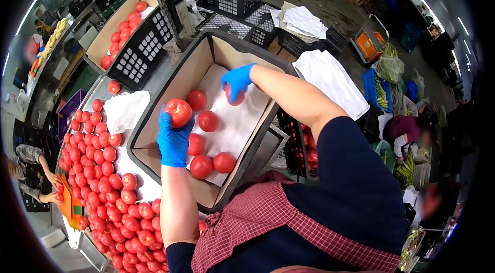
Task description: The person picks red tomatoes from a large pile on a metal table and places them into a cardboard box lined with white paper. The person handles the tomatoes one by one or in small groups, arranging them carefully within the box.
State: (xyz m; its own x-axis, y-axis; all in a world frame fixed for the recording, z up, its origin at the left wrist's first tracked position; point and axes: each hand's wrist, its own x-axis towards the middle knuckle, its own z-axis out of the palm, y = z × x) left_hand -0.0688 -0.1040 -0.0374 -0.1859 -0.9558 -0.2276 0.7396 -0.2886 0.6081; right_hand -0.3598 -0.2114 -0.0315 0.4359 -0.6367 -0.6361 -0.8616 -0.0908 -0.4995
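Before me a black plastic crate (pixel 167 80), lined with brown cardboard and white paper, holds several red tomatoes (pixel 209 121) at its left and near side. My left hand (pixel 174 141), in a blue glove, holds up a tomato (pixel 178 113) over the crate's left part. Inside the crate, towards its far side, my right hand (pixel 237 81), also blue-gloved, has its fingers around another tomato (pixel 236 97). A large spread of loose tomatoes (pixel 100 170) covers the table to the left of the crate. A white paper sheet (pixel 127 110) lies between them.
Another lined crate of tomatoes (pixel 139 52) stands at the far left, by a metal post (pixel 164 6). Stacked black crates (pixel 234 6) carry paper sheets beyond. A crate of tomatoes (pixel 294 145) is under my right arm. A co-worker's hands (pixel 54 191) are at the table's left edge.
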